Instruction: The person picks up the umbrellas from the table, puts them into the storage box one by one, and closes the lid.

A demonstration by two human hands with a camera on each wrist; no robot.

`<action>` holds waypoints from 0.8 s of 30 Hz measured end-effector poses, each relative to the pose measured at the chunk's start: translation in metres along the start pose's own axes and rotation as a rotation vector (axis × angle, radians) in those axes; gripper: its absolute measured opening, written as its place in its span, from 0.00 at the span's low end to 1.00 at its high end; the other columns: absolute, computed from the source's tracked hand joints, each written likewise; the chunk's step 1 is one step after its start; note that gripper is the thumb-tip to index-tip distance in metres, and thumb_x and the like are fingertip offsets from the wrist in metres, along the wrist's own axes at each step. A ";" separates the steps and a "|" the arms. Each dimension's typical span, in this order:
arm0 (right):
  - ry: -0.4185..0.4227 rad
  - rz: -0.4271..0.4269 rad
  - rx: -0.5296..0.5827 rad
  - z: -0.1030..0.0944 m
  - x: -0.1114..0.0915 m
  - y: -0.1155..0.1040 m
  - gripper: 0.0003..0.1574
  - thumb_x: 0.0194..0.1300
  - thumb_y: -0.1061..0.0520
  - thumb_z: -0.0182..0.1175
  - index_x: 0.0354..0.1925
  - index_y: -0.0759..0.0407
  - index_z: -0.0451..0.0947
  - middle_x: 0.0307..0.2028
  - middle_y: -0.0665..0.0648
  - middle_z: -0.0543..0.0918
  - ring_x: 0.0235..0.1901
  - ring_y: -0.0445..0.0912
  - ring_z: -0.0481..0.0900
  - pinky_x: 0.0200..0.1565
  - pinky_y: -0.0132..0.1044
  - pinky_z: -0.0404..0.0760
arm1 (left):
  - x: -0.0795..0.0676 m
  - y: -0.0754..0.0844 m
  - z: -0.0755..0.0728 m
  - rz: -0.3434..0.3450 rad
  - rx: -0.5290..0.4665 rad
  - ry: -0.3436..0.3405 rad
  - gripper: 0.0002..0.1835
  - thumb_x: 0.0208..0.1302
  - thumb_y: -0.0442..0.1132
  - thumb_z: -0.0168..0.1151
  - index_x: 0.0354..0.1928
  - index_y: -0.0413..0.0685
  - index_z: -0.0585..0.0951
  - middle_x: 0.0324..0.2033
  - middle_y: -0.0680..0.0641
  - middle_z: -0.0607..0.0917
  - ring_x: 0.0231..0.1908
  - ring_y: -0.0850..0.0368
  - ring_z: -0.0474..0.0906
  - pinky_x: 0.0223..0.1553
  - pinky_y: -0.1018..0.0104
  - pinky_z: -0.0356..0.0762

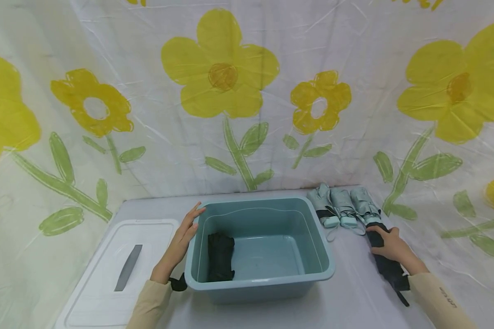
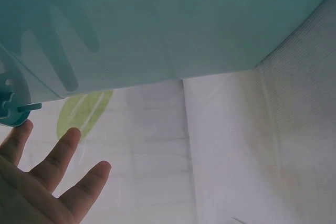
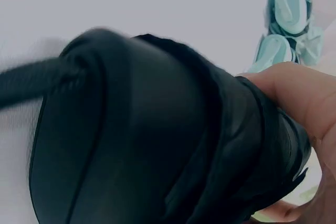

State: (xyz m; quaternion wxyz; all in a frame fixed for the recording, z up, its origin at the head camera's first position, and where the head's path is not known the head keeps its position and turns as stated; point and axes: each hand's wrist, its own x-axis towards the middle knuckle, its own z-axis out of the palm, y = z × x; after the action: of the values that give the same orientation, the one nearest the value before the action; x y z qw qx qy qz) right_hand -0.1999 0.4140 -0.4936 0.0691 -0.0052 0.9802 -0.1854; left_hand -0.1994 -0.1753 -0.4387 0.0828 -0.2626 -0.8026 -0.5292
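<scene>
My right hand [image 1: 396, 249] grips a folded black umbrella [image 1: 389, 270] lying at the right side of the table. In the right wrist view, the thumb and a finger curl round the umbrella [image 3: 157, 124], and its wrist strap [image 3: 31, 82] sticks out at the handle end. My left hand [image 1: 179, 246], its fingers extended, is at the left rim of a blue-green plastic bin [image 1: 263, 280]. One fingertip appears to touch the bin's edge in the left wrist view. Inside the bin, another black folded umbrella [image 1: 221, 257] lies against the left wall.
Several pale blue-green folded umbrellas [image 1: 343, 205] lie side by side at the back right, just beyond the held one. A white lid [image 1: 158, 237] with a grey handle [image 1: 128, 267] lies left of the bin. A flower-printed curtain [image 1: 148, 137] hangs behind the table.
</scene>
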 end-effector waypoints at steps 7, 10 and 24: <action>0.024 -0.026 0.006 -0.004 0.002 -0.006 0.38 0.53 0.52 0.65 0.58 0.62 0.61 0.41 0.84 0.55 0.29 0.64 0.72 0.26 0.55 0.74 | 0.000 -0.025 0.000 0.011 0.009 0.009 0.24 0.71 0.31 0.37 0.68 0.45 0.60 0.71 0.40 0.50 0.70 0.38 0.42 0.57 0.27 0.47; 0.039 -0.038 0.006 -0.005 0.003 -0.010 0.37 0.53 0.52 0.65 0.57 0.62 0.62 0.40 0.83 0.58 0.33 0.68 0.71 0.27 0.57 0.74 | 0.000 -0.037 0.000 0.009 0.009 0.006 0.24 0.72 0.35 0.37 0.68 0.53 0.60 0.72 0.44 0.49 0.70 0.42 0.42 0.58 0.28 0.47; 0.112 -0.160 0.055 -0.014 0.005 -0.034 0.36 0.54 0.49 0.66 0.57 0.62 0.66 0.50 0.81 0.70 0.42 0.68 0.68 0.35 0.59 0.72 | 0.000 -0.039 0.000 0.020 0.020 0.005 0.23 0.73 0.36 0.36 0.69 0.54 0.60 0.72 0.48 0.49 0.71 0.43 0.41 0.59 0.29 0.45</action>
State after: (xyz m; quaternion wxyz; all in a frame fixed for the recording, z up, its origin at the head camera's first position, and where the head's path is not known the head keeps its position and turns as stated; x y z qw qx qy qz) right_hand -0.2068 0.3870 -0.4689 -0.0006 -0.0711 0.9735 -0.2173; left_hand -0.2189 -0.1867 -0.4703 0.0926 -0.2686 -0.8050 -0.5208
